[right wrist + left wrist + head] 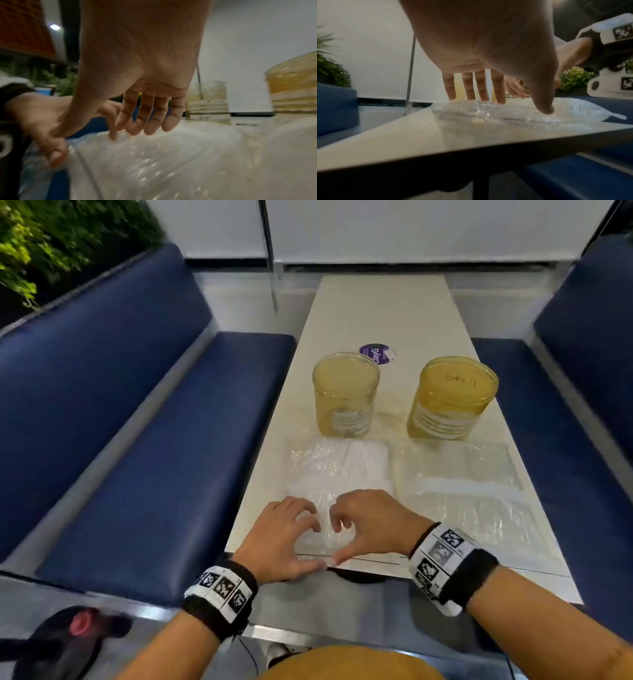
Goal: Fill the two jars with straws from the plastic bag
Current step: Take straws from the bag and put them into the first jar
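Two yellowish see-through jars stand mid-table, the left jar [346,395] and the right jar [452,398], which has handwriting on its top. In front of them lie two clear plastic bags of white straws, the left bag [339,467] and the right bag [459,477]. My left hand [281,535] and right hand [370,525] rest side by side on the near end of the left bag, at the table's near edge. In the left wrist view the fingertips [481,94] and thumb touch the bag [505,112]. My right hand's fingers [150,119] curve loosely over the bag [171,162].
The narrow white table [383,313] runs away from me between two blue benches, one at left [137,440] and one at right [582,371]. A round purple sticker [376,354] lies behind the left jar. Green plants stand at the far left.
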`<state>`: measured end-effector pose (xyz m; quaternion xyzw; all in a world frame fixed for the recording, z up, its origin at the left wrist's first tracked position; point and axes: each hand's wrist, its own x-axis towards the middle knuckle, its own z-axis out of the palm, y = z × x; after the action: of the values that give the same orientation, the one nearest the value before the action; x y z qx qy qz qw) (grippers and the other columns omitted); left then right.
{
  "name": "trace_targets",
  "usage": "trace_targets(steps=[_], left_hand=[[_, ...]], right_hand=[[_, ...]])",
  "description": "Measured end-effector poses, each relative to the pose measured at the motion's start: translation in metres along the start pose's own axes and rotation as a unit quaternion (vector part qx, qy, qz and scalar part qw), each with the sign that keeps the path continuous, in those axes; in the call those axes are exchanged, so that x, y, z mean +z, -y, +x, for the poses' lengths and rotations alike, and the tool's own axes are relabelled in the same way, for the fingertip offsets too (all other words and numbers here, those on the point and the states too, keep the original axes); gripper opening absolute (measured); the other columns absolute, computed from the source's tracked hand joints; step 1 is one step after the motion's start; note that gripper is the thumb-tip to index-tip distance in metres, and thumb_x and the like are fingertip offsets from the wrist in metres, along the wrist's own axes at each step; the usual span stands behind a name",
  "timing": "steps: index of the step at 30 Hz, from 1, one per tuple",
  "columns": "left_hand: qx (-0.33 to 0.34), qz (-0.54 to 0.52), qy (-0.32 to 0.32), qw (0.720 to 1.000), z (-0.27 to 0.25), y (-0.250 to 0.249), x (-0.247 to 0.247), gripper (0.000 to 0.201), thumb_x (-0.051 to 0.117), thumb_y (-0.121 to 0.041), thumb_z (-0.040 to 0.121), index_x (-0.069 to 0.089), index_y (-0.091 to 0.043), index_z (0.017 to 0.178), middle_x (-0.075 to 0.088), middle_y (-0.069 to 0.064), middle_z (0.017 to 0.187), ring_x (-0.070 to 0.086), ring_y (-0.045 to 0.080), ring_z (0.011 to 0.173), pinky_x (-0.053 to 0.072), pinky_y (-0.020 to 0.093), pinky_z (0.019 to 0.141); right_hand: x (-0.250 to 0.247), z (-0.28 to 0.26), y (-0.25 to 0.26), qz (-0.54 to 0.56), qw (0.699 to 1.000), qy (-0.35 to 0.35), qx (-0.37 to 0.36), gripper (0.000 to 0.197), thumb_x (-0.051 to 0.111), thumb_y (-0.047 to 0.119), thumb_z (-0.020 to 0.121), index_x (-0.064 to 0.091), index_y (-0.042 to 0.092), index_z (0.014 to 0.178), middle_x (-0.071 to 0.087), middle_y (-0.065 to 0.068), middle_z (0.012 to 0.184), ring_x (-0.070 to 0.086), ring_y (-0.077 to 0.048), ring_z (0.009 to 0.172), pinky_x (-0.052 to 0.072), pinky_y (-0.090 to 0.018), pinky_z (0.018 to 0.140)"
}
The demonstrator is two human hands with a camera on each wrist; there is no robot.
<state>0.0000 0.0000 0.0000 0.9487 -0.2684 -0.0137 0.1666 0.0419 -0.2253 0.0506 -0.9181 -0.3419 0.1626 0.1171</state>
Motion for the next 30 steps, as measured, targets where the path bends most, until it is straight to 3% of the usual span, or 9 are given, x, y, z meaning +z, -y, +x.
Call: trace_targets(steps=[4, 7, 10, 15, 19, 21, 23, 26, 30], left_hand=[[-0.001, 0.046, 0.034, 0.998, 0.003, 0.0, 0.008, 0.044, 0.066, -0.065, 0.075, 0.064, -0.034, 0.106, 0.053, -0.01, 0.129, 0.046, 0.014, 0.123, 0.044, 0.034, 0.093], [0.023, 0.056, 0.005, 0.998, 0.004, 0.006, 0.009, 0.023, 0.068, -0.047, 0.084, 0.067, -0.031, 0.101, 0.058, -0.006, 0.125, 0.051, 0.019, 0.117, 0.049, 0.037, 0.087], [0.049, 0.058, -0.028, 0.997, 0.005, 0.007, 0.008, 0.008, 0.071, -0.037, 0.087, 0.073, -0.03, 0.092, 0.063, -0.005, 0.119, 0.056, 0.021, 0.112, 0.049, 0.036, 0.084], [0.026, 0.042, -0.057, 0.997, 0.016, -0.002, -0.014, 0.005, 0.067, -0.028, 0.091, 0.072, -0.028, 0.089, 0.064, -0.011, 0.094, 0.058, 0.016, 0.087, 0.046, 0.033, 0.069], [-0.015, 0.007, -0.083, 0.996, 0.03, -0.014, -0.055, 0.008, 0.058, -0.023, 0.096, 0.064, -0.022, 0.092, 0.062, -0.009, 0.09, 0.056, 0.016, 0.082, 0.045, 0.035, 0.068], [-0.028, -0.014, -0.098, 0.995, 0.039, -0.018, -0.076, 0.008, 0.055, -0.023, 0.099, 0.061, -0.021, 0.094, 0.061, -0.008, 0.09, 0.055, 0.014, 0.082, 0.045, 0.035, 0.071], [-0.025, -0.011, -0.099, 0.995, 0.047, -0.019, -0.091, 0.009, 0.052, -0.023, 0.101, 0.059, -0.021, 0.095, 0.061, -0.009, 0.091, 0.054, 0.014, 0.081, 0.045, 0.037, 0.074], [-0.024, 0.01, -0.112, 0.993, 0.053, -0.019, -0.102, 0.009, 0.051, -0.023, 0.101, 0.059, -0.021, 0.097, 0.062, -0.009, 0.091, 0.056, 0.016, 0.079, 0.048, 0.043, 0.075], [0.014, 0.013, -0.166, 0.986, 0.052, -0.024, -0.111, 0.021, 0.058, -0.043, 0.096, 0.061, -0.027, 0.11, 0.062, -0.013, 0.098, 0.059, 0.01, 0.083, 0.046, 0.034, 0.073]], right_hand=[[0.031, 0.012, 0.021, -0.108, 0.992, 0.062, -0.034, 0.051, 0.078, 0.06, 0.067, 0.061, 0.026, 0.1, 0.058, 0.006, 0.104, 0.055, -0.017, 0.095, 0.035, -0.031, 0.068], [0.036, 0.012, 0.017, -0.099, 0.995, 0.02, -0.024, 0.026, 0.071, 0.038, 0.085, 0.064, 0.023, 0.105, 0.058, 0.002, 0.11, 0.057, -0.021, 0.102, 0.038, -0.032, 0.072], [0.039, 0.011, 0.014, -0.103, 0.994, 0.008, -0.024, 0.017, 0.061, 0.031, 0.092, 0.067, 0.023, 0.106, 0.058, 0.002, 0.108, 0.058, -0.022, 0.101, 0.037, -0.031, 0.068], [0.016, 0.002, 0.013, -0.064, 0.997, -0.048, -0.011, 0.013, 0.058, 0.03, 0.093, 0.067, 0.025, 0.1, 0.059, 0.006, 0.099, 0.059, -0.018, 0.094, 0.041, -0.03, 0.067], [-0.016, -0.008, 0.018, -0.04, 0.984, -0.172, -0.023, 0.028, 0.066, 0.046, 0.087, 0.061, 0.025, 0.104, 0.059, 0.008, 0.097, 0.058, -0.016, 0.088, 0.044, -0.032, 0.066], [-0.028, -0.013, 0.021, -0.065, 0.971, -0.224, -0.041, 0.04, 0.073, 0.054, 0.076, 0.059, 0.024, 0.099, 0.057, 0.007, 0.093, 0.055, -0.016, 0.08, 0.045, -0.032, 0.06], [-0.033, -0.013, 0.024, -0.126, 0.956, -0.261, -0.049, 0.036, 0.08, 0.043, 0.072, 0.062, 0.02, 0.092, 0.057, 0.002, 0.09, 0.056, -0.02, 0.075, 0.046, -0.034, 0.056], [-0.039, -0.01, 0.025, -0.179, 0.931, -0.315, -0.051, 0.014, 0.076, 0.02, 0.08, 0.065, 0.014, 0.086, 0.058, -0.004, 0.086, 0.056, -0.025, 0.072, 0.046, -0.037, 0.053], [-0.059, -0.007, 0.016, -0.154, 0.923, -0.348, -0.049, 0.006, 0.069, 0.02, 0.087, 0.068, 0.014, 0.085, 0.061, -0.002, 0.088, 0.059, -0.025, 0.074, 0.047, -0.037, 0.054]])
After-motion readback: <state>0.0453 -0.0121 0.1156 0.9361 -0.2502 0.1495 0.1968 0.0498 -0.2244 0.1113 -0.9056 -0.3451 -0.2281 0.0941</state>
